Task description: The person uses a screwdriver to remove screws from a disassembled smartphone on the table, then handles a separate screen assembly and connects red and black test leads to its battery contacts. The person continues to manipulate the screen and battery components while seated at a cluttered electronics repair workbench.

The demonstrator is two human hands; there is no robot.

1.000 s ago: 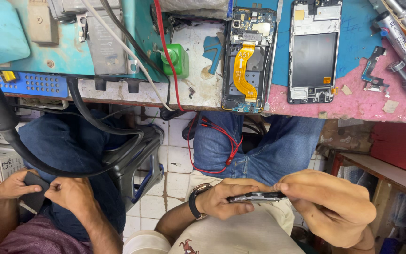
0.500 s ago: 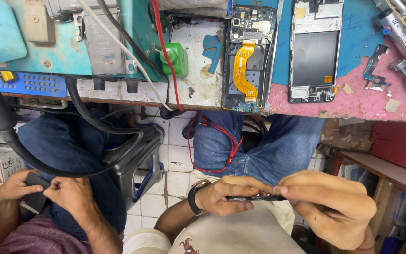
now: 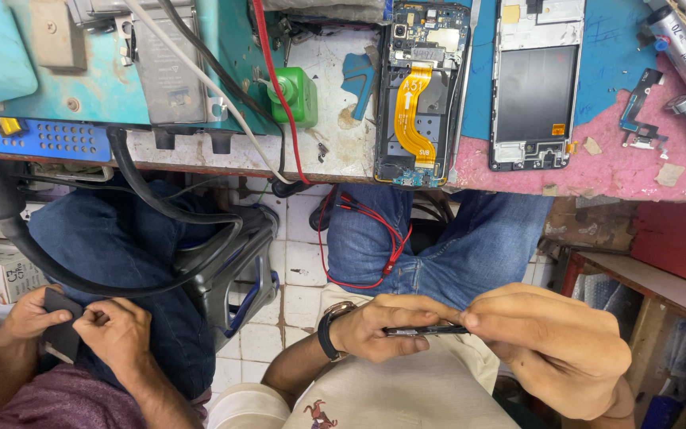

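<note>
The left hand (image 3: 379, 326) and right hand (image 3: 553, 349) meet low in the frame, right of centre, over the person's lap. Between them lies a thin dark part (image 3: 426, 330), seen edge-on; what it is exactly cannot be told, perhaps a slim phone panel or frame. Its long axis runs nearly level, left to right across the picture.

The left fingers (image 3: 395, 306) curl over the part's left end, with the thumb pressed up from below, so that end is pinched. The right fingertips (image 3: 478, 319) are pressed together on the part's right end, thumb and forefinger closing on it. Both hands touch it; neither is nearer, each holding one end. The part's middle shows bare in the short gap between the two grips. A dark watch (image 3: 329, 330) sits on the left wrist.

Outward from there, blue jeans (image 3: 454, 254) fill the centre, with a red wire (image 3: 375, 238) looping down over them. Along the top of the frame runs the bench (image 3: 621, 171), well apart from the hands: an opened phone (image 3: 421, 95) with an orange flex cable at upper centre, a screen frame (image 3: 535, 87) just right of it, and a green bottle (image 3: 297, 95) to the left.

At lower left, another person's hands (image 3: 113, 334) hold a dark flat thing (image 3: 61, 326), separate from this work.
</note>
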